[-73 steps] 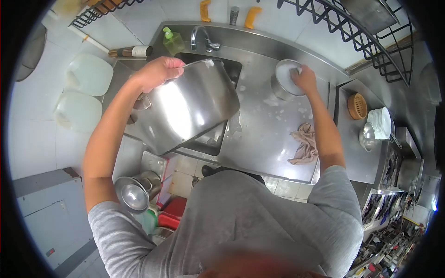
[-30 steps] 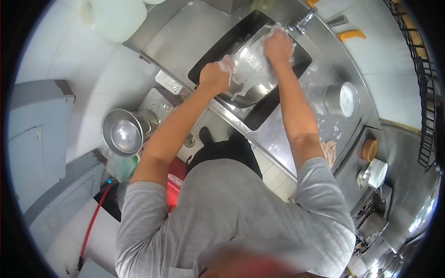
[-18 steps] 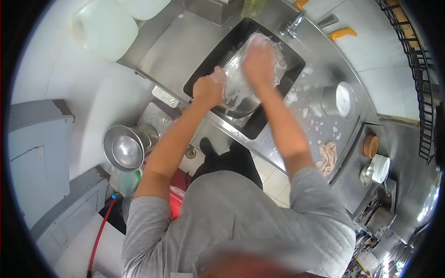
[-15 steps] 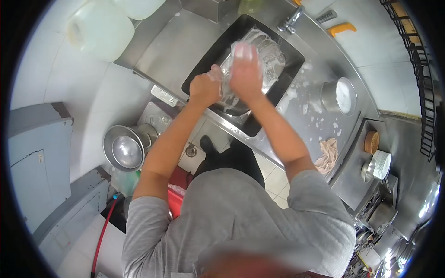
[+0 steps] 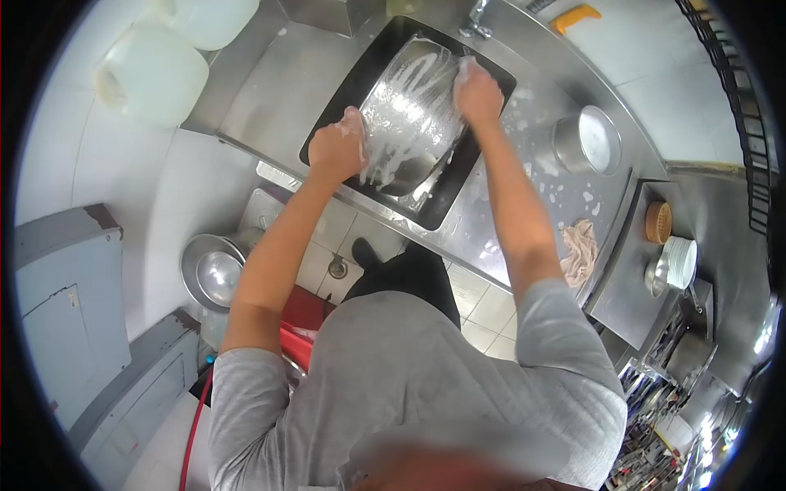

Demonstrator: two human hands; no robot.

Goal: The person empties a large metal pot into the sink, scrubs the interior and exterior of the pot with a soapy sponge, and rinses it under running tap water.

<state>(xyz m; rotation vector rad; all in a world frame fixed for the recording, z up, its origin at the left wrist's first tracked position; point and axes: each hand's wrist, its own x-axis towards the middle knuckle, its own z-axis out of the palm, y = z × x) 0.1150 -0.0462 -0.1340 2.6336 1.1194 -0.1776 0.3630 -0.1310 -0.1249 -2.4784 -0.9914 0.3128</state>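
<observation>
A large steel pot (image 5: 413,106), streaked with white suds, lies on its side in the dark-edged sink (image 5: 323,123). My left hand (image 5: 340,147) is closed on the pot's left edge, with suds on the fingers. At the pot's upper right side, my right hand (image 5: 478,92) is closed and soapy; I cannot make out what is in it. The faucet (image 5: 476,26) stands just behind the sink. To the right, a smaller steel pot (image 5: 587,141) with a whitish top sits on the wet counter.
A crumpled cloth (image 5: 579,252) lies on the counter's right part. Beyond it are a woven basket (image 5: 657,222), stacked white plates (image 5: 680,260) and a metal bowl (image 5: 656,277). Steel bowls (image 5: 214,272) stand low at the left, and plastic jugs (image 5: 155,75) at the upper left.
The large pot went from being held up over the sink to lying in it, covered in suds. My right hand let go of the small pot and lately moved across the large pot to its right side.
</observation>
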